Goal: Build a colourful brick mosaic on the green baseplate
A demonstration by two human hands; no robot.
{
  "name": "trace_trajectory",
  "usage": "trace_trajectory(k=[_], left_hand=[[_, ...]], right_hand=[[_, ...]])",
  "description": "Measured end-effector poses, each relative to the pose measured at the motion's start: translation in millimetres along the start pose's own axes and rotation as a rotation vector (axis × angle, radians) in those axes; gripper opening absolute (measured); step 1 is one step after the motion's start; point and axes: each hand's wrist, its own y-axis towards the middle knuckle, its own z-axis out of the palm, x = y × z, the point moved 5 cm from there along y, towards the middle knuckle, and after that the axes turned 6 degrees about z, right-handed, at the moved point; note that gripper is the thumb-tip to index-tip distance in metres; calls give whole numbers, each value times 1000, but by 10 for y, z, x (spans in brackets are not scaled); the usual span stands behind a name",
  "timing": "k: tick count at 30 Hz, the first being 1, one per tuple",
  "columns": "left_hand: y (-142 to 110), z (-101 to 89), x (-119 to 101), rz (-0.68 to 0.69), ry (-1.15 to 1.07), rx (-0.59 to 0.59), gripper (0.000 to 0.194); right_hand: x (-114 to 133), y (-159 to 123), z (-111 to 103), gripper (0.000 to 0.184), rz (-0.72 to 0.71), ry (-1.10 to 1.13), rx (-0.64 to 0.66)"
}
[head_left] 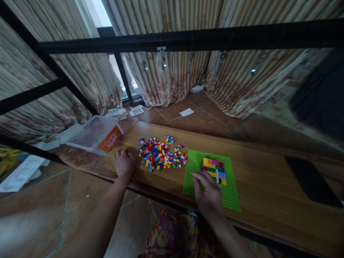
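My left hand (124,164) rests at the left end of the wooden board, fingers curled in, with no object showing in it. Just right of it lies a loose pile of small coloured building bricks (158,154). My right hand (209,193) is over the green baseplate (191,165), its thumb and forefinger pinched together. Whatever may be between those fingertips is too small to make out. Beside the fingers, a block of multicoloured bricks (215,168) is fixed on the baseplate; the hand covers part of its lower left side.
A clear plastic box (92,134) with an orange label stands left of the pile. A dark flat object (311,179) lies on the right of the wooden board (258,179). A black metal frame (172,43) crosses in front of striped curtains. Papers (186,112) lie on the tiled floor.
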Motion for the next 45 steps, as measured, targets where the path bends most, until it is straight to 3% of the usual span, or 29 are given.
trace_trajectory(k=[8,14,23,28,38,41,45], left_hand=[[-13,17,3,-1,-5,-8,36],[-41,14,5,-19,-21,-5,35],[-63,11,-3,-11,-61,-5,35],[-66,12,-7,-34,-73,17,35],[-70,42,9,-40,-91,2,33],[-71,39,4,-36,-91,4,33],[-71,29,1,-35,-94,20,34]], right_hand=[[269,-252,667,21,-116,0,246],[462,-168,989,21,-202,-100,402],[705,-39,1437,22,-271,-347,530],[657,59,1411,20,-286,-392,490],[171,208,963,21,-233,-411,347],[185,244,948,21,-217,-369,300],[377,263,1083,19,-248,-295,324]])
